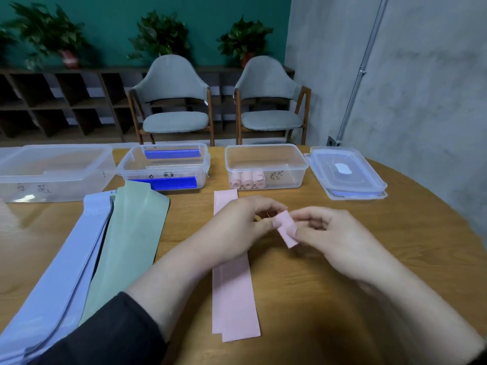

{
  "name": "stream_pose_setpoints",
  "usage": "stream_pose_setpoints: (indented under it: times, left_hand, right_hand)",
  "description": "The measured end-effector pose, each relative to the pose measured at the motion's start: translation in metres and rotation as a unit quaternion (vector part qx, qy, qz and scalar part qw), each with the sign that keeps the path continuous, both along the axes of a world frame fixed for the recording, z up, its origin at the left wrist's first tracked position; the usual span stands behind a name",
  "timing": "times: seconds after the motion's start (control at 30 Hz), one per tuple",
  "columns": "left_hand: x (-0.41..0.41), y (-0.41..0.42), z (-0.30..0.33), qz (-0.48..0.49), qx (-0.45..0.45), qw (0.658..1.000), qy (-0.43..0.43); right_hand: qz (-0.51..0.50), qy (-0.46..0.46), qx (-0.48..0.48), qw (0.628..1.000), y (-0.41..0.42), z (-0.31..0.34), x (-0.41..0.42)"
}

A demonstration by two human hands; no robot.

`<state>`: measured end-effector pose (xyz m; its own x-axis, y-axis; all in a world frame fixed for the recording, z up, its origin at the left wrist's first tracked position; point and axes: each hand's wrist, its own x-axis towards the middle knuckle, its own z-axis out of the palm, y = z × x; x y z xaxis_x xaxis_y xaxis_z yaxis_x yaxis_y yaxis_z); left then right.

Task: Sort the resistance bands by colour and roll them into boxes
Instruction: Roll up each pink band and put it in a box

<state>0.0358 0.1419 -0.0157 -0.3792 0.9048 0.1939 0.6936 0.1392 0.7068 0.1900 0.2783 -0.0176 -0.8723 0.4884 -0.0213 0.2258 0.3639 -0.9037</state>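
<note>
lilac bands (pixel 60 262) and green band (pixel 126 243) flat on bench (pixel 395 248) | left hand (pixel 237 227), right hand (pixel 332 238) together, pinching pink band (pixel 286 229) (partly rolled) | pink rolls (pixel 247 180) in clear box (pixel 266 165) behind

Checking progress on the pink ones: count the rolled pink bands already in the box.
3. The rolled pink bands sit side by side against the front wall of the clear box, at its left end: left roll, middle roll, right roll. More could be hidden behind them.
</note>
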Motion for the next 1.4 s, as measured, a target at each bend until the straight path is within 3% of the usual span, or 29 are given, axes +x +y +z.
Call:
stream_pose_setpoints:
  times: [0.13, 0.3, 0.37, 0.47, 0.57, 0.7, 0.83, 0.93, 1.03, 1.23, 1.33, 1.4]
  left_hand:
    - [-0.021, 0.014, 0.02, -0.033, -0.004, 0.999, 0.032]
    - [-0.048, 0.035, 0.021, -0.035, 0.089, 0.995, -0.009]
    - [-0.064, 0.043, 0.014, 0.019, 0.166, 0.986, -0.025]
    - [-0.087, 0.054, -0.011, 0.187, 0.223, 0.957, 0.005]
    - [-0.099, 0.06, -0.039, 0.291, 0.176, 0.938, 0.065]
    - [-0.107, 0.061, -0.061, 0.314, 0.133, 0.935, 0.094]
    - [-0.108, 0.06, -0.067, 0.298, 0.122, 0.942, 0.097]
    - [-0.109, 0.059, -0.068, 0.303, 0.122, 0.941, 0.086]
    - [-0.109, 0.06, -0.068, 0.301, 0.12, 0.943, 0.073]
    - [-0.111, 0.06, -0.068, 0.289, 0.12, 0.948, 0.051]
    - [-0.112, 0.06, -0.07, 0.286, 0.127, 0.949, 0.051]
    - [-0.112, 0.06, -0.069, 0.287, 0.139, 0.946, 0.054]
  right_hand:
    - [0.03, -0.032, 0.004, 0.999, 0.015, 0.025, -0.017]
    - [0.003, -0.081, 0.06, 0.995, 0.043, 0.052, -0.048]
    - [-0.014, -0.067, 0.071, 0.995, 0.057, 0.063, -0.067]
    - [-0.057, -0.032, 0.081, 0.995, 0.08, 0.075, -0.106]
    - [-0.082, -0.07, 0.125, 0.986, 0.099, 0.073, -0.151]
    - [-0.089, -0.196, 0.199, 0.956, 0.112, 0.051, -0.206]
    - [-0.075, -0.365, 0.367, 0.852, 0.112, 0.032, -0.235]
    - [-0.066, -0.395, 0.37, 0.838, 0.116, 0.024, -0.244]
    - [-0.053, -0.452, 0.408, 0.792, 0.114, 0.021, -0.246]
    - [-0.029, -0.481, 0.413, 0.773, 0.111, 0.023, -0.246]
    - [-0.023, -0.473, 0.369, 0.8, 0.111, 0.025, -0.245]
    - [-0.023, -0.487, 0.362, 0.794, 0.109, 0.029, -0.242]
